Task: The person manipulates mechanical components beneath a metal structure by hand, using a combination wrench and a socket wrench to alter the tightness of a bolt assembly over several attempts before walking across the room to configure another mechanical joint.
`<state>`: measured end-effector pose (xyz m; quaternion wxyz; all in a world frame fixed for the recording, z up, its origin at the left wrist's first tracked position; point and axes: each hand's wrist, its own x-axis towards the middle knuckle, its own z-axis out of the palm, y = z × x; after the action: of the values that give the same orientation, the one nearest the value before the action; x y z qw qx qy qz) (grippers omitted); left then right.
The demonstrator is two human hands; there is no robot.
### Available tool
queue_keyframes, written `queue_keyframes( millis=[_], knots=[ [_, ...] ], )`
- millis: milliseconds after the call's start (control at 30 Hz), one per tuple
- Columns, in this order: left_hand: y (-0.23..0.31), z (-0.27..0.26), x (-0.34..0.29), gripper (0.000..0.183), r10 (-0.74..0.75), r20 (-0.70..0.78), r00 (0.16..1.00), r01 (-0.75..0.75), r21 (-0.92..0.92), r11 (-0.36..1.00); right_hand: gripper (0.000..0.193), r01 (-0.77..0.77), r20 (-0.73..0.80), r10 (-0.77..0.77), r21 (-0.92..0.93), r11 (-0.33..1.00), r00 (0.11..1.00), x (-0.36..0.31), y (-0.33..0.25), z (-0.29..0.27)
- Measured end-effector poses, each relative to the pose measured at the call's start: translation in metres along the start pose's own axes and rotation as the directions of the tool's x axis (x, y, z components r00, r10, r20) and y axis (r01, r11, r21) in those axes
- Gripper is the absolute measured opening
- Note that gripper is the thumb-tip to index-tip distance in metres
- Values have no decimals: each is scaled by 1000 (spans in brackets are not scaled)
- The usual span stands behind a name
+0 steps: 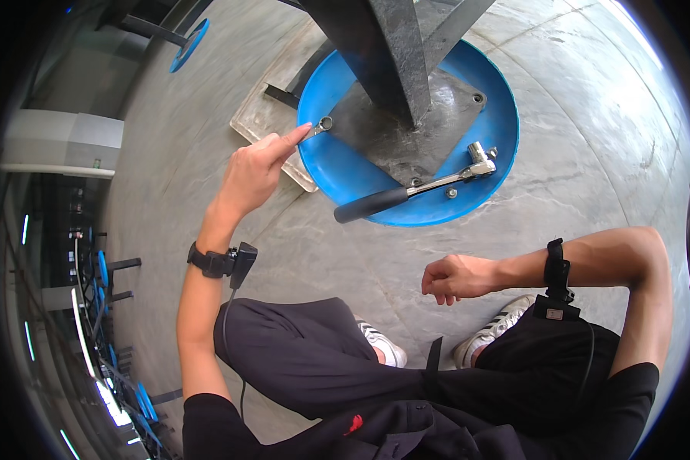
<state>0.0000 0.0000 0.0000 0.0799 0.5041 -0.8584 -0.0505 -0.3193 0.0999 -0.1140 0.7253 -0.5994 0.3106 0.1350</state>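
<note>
At the left rim of the blue dish (314, 93), my nearly closed left hand (253, 172) grips a ring spanner (319, 129); nearer me, my loosely curled right hand (460, 277) appears empty; inside, the ratchet (395, 197) lies set down, suggesting work part done, spanner work remaining.

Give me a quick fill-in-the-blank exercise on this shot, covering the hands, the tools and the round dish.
1. The left hand holds a ring-ended ____ at the edge of the dish.
2. The ratchet lying across the dish has a ____ grip.
3. The round dish under the metal post is ____ in colour.
4. Farther from the dish than the left hand is the person's ____.

Missing words: wrench; black; blue; right hand.
</note>
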Motion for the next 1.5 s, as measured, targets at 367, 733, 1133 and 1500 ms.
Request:
queue_keyframes(
  millis=[367, 733, 1133, 1500],
  knots=[
    [-2, -3, 7, 61, 206, -35, 978, -182, 347, 920, 30, -51, -3, 51, 31, 998, 999, -6, 10, 9],
    [68, -3, -22, 49, -98, 66, 993, 103, -84, 991, 31, -38, -13, 38, 28, 999, 999, 5, 18, 1],
    [29, -17, -6, 44, -42, 63, 997, 53, -178, 983, 31, -67, -23, 68, 35, 997, 997, 8, 18, -1],
    [5, -12, 1, 58, 109, 27, 994, -112, 155, 982, 31, -67, -18, 68, 29, 997, 998, 12, 20, -3]
  ],
)
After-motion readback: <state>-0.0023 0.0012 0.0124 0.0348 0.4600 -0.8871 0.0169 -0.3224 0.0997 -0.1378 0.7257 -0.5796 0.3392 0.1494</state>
